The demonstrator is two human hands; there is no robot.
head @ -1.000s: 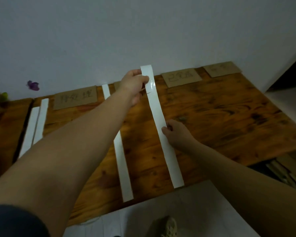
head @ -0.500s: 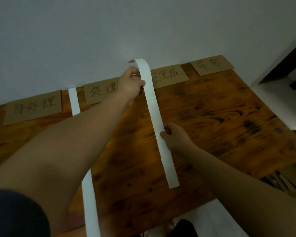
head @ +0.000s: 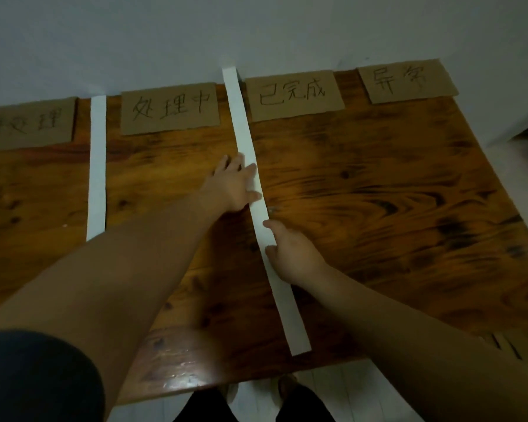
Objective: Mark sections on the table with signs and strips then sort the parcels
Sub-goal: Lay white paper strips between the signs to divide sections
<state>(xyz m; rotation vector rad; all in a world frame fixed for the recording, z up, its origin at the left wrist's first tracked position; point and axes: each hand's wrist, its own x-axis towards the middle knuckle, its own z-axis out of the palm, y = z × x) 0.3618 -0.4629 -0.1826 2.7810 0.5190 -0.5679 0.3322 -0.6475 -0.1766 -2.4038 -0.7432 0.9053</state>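
On the wooden table (head: 378, 193) a strip (head: 241, 129) runs lengthwise toward the wall (head: 165, 41). The left hand (head: 233, 185) presses it flat-fingered, just beyond the right hand (head: 293, 257), which seemingly pinches it.

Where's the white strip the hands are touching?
Head view, centre: the white strip lies on the table between the 处理中 sign and the 已完成 sign, left hand and right hand on it.
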